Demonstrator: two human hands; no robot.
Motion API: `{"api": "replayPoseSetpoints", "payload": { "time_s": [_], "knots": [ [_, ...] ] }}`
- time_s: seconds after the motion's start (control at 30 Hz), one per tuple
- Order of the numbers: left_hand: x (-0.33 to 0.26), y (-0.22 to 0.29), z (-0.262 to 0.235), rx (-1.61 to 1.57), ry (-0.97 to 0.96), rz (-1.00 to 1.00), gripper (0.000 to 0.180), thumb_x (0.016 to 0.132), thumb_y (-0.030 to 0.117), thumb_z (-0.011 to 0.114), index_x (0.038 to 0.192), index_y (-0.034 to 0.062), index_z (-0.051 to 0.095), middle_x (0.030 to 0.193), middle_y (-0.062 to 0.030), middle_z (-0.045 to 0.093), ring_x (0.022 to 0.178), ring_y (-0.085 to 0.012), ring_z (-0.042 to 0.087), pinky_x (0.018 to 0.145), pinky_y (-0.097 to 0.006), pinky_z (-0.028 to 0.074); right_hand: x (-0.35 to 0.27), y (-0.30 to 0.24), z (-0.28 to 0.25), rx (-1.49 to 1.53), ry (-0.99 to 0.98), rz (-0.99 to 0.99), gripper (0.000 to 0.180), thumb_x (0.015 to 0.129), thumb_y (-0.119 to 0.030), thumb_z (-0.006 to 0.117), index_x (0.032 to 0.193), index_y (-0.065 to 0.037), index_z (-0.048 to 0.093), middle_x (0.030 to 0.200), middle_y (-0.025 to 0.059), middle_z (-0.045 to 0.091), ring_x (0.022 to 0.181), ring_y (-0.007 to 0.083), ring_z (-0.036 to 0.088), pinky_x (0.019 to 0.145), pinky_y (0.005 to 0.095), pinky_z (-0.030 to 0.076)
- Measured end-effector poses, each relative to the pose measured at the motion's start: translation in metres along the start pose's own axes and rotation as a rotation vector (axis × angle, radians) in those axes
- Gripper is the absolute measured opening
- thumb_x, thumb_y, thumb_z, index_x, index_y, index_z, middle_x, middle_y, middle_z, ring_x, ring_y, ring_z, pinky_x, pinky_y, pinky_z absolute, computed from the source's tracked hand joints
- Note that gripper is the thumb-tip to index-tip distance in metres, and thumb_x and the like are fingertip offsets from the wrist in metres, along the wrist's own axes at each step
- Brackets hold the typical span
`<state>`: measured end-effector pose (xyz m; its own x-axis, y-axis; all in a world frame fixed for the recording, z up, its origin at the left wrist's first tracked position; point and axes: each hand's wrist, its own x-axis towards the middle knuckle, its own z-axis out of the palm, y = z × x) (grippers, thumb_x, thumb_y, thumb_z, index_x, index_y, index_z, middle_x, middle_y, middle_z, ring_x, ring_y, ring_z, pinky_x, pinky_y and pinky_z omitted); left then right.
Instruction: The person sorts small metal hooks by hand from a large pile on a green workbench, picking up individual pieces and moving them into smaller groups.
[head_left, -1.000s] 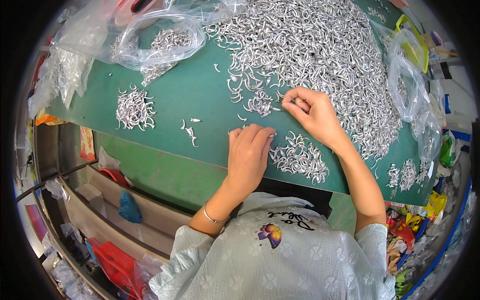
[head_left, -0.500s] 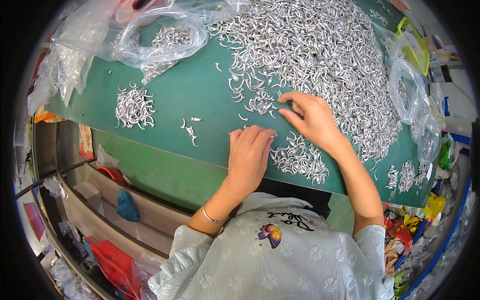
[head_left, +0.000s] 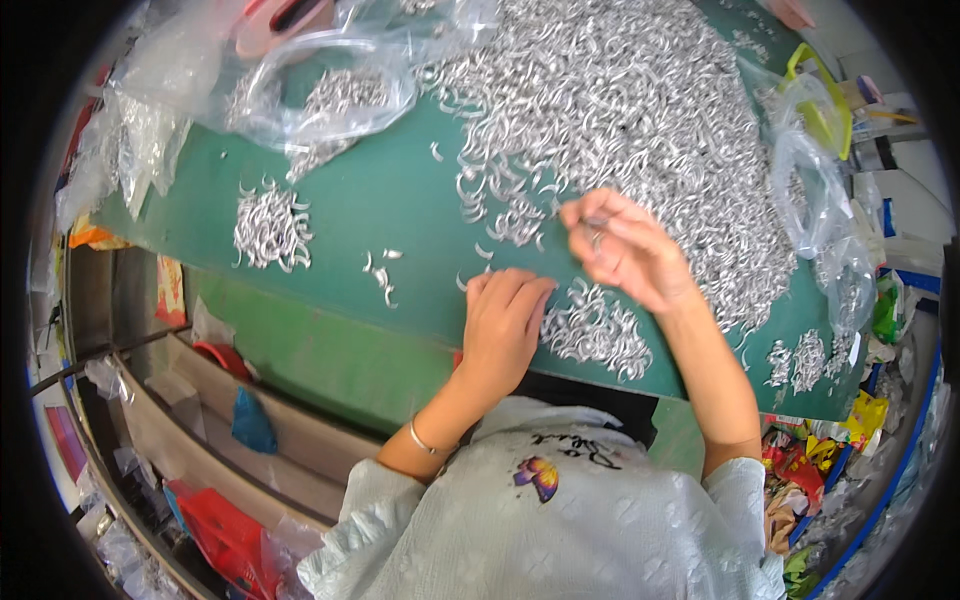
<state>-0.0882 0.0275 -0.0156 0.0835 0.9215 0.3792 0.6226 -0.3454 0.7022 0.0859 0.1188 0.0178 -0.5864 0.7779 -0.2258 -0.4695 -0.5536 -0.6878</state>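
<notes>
My right hand [head_left: 640, 255] is raised over the near edge of a big heap of small curved silver metal pieces [head_left: 640, 110]. Its thumb and fingers close on one such curved piece, slightly blurred. My left hand [head_left: 503, 325] rests at the table's front edge, fingers curled together and pointing down; what they hold, if anything, is hidden. Just right of it lies a smaller pile of the same pieces [head_left: 598, 332]. Ahead of both hands is a loose cluster [head_left: 515, 220], with a few single pieces near my left fingertips.
The green table [head_left: 340, 215] carries another small pile [head_left: 272, 228] at left and a few strays [head_left: 382, 278]. Clear plastic bags with pieces lie at the back left [head_left: 345, 95] and right [head_left: 825, 215]. Small piles [head_left: 808, 362] sit at the right corner. Shelving [head_left: 280, 450] stands lower left.
My right hand has turned and lifted from the loose cluster, now with a curved piece in its fingers. My left hand has shifted only slightly.
</notes>
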Motion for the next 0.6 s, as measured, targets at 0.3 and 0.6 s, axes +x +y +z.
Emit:
{"api": "replayPoseSetpoints", "payload": {
  "time_s": [0.3, 0.6],
  "knots": [
    [-0.003, 0.0, 0.004, 0.043, 0.041, -0.011, 0.022, 0.074, -0.005, 0.073, 0.092, 0.0051, 0.067, 0.087, -0.0063, 0.063, 0.079, -0.0249, 0.058, 0.079, -0.036, 0.039, 0.018, 0.033, 0.011, -1.719, 0.276, -0.287, 0.024, 0.082, -0.021, 0.074, 0.092, -0.003, 0.063, 0.084, 0.0148, 0.065, 0.073, 0.0345, 0.063, 0.063, 0.0437, 0.049],
    [-0.003, 0.0, 0.003, 0.005, 0.046, 0.018, 0.021, 0.077, -0.002, 0.071, 0.096, 0.0055, 0.067, 0.088, -0.0056, 0.061, 0.082, -0.0236, 0.059, 0.08, -0.038, 0.039, 0.001, -0.011, -0.001, -0.226, 0.089, -0.034, 0.02, 0.094, -0.022, 0.056, 0.087, -0.003, 0.056, 0.075, 0.0075, 0.056, 0.059, 0.0097, 0.047, 0.042, 0.0202, 0.029]
  ]
}}
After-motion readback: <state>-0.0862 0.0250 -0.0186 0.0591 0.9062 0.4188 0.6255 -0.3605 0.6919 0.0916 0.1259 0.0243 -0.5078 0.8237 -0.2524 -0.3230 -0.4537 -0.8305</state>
